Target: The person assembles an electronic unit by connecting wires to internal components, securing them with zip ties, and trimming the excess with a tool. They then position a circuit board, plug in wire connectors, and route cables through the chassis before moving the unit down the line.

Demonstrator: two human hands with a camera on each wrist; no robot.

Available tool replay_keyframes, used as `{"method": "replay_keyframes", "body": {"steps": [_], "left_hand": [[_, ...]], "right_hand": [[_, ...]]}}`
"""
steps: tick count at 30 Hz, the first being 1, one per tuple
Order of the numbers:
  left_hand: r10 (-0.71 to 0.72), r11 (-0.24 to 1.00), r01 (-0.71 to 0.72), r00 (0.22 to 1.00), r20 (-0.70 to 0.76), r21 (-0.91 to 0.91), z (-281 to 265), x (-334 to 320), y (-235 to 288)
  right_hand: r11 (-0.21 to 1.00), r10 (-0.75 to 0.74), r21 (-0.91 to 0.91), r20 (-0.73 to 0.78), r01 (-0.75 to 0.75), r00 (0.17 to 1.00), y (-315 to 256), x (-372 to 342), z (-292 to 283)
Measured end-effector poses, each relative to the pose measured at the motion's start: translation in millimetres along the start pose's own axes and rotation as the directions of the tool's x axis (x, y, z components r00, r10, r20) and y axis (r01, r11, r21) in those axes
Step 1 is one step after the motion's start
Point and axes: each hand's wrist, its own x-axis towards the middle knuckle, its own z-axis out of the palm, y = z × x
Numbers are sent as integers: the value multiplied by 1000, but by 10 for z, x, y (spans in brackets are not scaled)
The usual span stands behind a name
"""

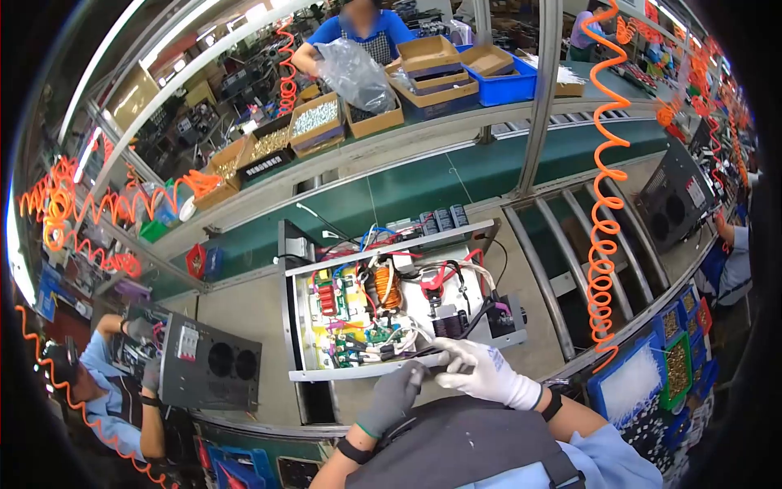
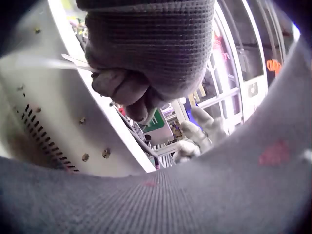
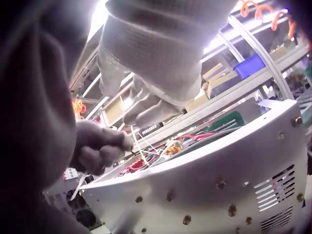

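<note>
My left hand (image 1: 393,398), in a grey glove, is curled at the near rail of an open metal chassis (image 1: 350,372). A thin white strip like a cable tie (image 2: 77,63) sticks out of its fist in the left wrist view. Just right of it is my right hand (image 1: 489,373), white-gloved, its fingers loosely bent and spread, with nothing seen gripped. Inside the chassis are a circuit board (image 1: 352,316), an orange wound coil (image 1: 388,287) and bundled wires (image 1: 407,336). Vent slots (image 3: 275,187) mark its side panel in the right wrist view.
Metal rollers (image 1: 582,269) lie right of the chassis, below a hanging orange air hose (image 1: 603,244). A finished-looking black unit (image 1: 213,363) and another worker stand left. Boxes of screws (image 1: 316,118) line the far shelf; parts bins (image 1: 676,367) sit at lower right.
</note>
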Motion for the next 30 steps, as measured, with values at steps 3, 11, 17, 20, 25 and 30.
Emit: {"method": "replay_keyframes", "body": {"steps": [3,11,17,20,25,30], "left_hand": [[99,984,-95,995,-14,149,87,-56,36],[121,988,-138,971,205,70,31,62,152],[36,990,-30,998,-45,136,-378,261,56],[110,994,-105,972,-209,37,-402,380,367],[203,974,-156,923,326,-165,-92,516,394],[156,988,-157,965,213,-11,-113,624,246]], "right_hand": [[958,-246,-111,148,263,958,205,52,70],[873,324,329,163,-361,932,262,-138,51],[831,478,392,-140,-395,867,325,-385,-580],[836,486,344,-101,-428,868,231,-437,-623],[912,279,287,89,-293,956,198,-237,-405],[831,-230,-523,-14,189,973,533,355,-801]]}}
